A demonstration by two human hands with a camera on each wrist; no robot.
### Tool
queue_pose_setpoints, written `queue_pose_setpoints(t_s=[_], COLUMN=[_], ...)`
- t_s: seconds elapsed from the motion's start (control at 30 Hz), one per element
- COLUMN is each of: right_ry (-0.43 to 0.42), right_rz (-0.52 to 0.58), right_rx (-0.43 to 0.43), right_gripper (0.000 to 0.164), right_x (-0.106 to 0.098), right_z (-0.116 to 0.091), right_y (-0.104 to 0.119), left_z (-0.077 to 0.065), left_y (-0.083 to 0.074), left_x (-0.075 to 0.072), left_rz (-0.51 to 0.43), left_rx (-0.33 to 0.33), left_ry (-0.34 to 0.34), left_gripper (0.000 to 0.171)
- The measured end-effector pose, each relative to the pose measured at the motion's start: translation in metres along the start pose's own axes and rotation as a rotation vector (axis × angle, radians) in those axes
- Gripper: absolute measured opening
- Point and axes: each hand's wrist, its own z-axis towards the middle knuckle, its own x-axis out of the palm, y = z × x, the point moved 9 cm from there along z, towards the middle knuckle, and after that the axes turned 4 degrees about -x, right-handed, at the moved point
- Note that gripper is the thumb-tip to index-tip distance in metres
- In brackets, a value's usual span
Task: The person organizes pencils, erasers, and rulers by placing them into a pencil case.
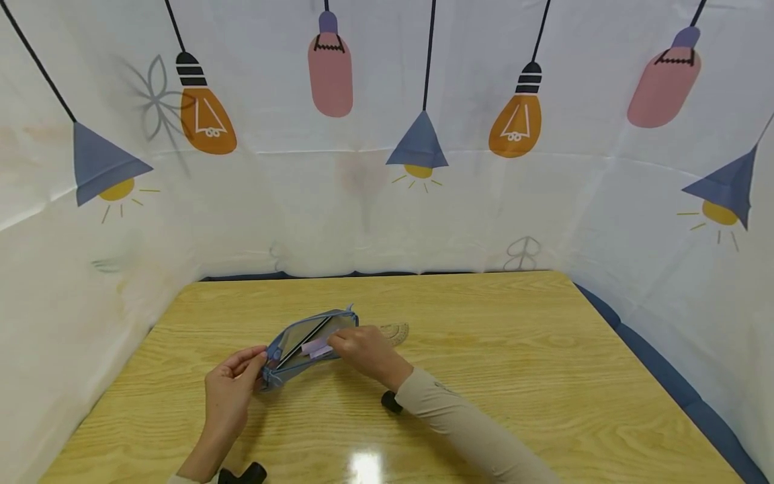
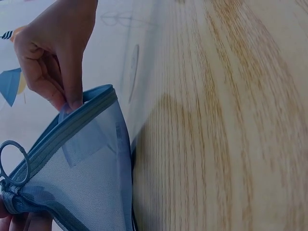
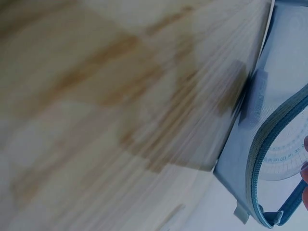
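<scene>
A blue mesh zip pouch (image 1: 297,371) is tilted above the table, its zipped mouth spread open. My left hand (image 1: 228,390) pinches its near left end, where a ring pull (image 2: 14,163) hangs from the zip in the left wrist view. At the mouth's right side, my right hand (image 1: 370,353) pinches a pale purple, translucent strip (image 2: 84,147) that reaches down inside. A long dark pencil-like stick (image 1: 305,341) slants across the pouch. Clear protractor markings (image 3: 284,156) show through the mouth in the right wrist view, close to the fingertips.
A clear protractor (image 1: 396,332) lies on the wooden table (image 1: 514,363) just beyond my right hand. Black wrist cameras (image 1: 391,402) sit at both wrists. A white sheet printed with lamps (image 1: 363,222) hangs behind and on both sides of the table.
</scene>
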Motion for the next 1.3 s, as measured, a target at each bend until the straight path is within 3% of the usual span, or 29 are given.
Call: queue_pose_setpoints(t_s=[0.27, 0.7, 1.03, 1.3], right_ry=[0.014, 0.109, 0.194, 0.261], right_rz=[-0.013, -0.046, -0.113, -0.088], right_rx=[0.017, 0.01, -0.037, -0.043], right_gripper=[0.012, 0.025, 0.016, 0.016], right_x=[0.001, 0.014, 0.022, 0.031], right_z=[0.002, 0.006, 0.011, 0.013], right_y=[-0.002, -0.002, 0.004, 0.004], left_z=[-0.001, 0.001, 0.0, 0.0], left_y=[0.001, 0.002, 0.001, 0.0], left_x=[0.002, 0.004, 0.004, 0.005], left_rz=[-0.033, -0.054, -0.06, -0.052], left_rx=[-0.016, -0.02, -0.024, -0.028], left_ry=[0.012, 0.016, 0.022, 0.028], left_gripper=[0.022, 0.02, 0.018, 0.02])
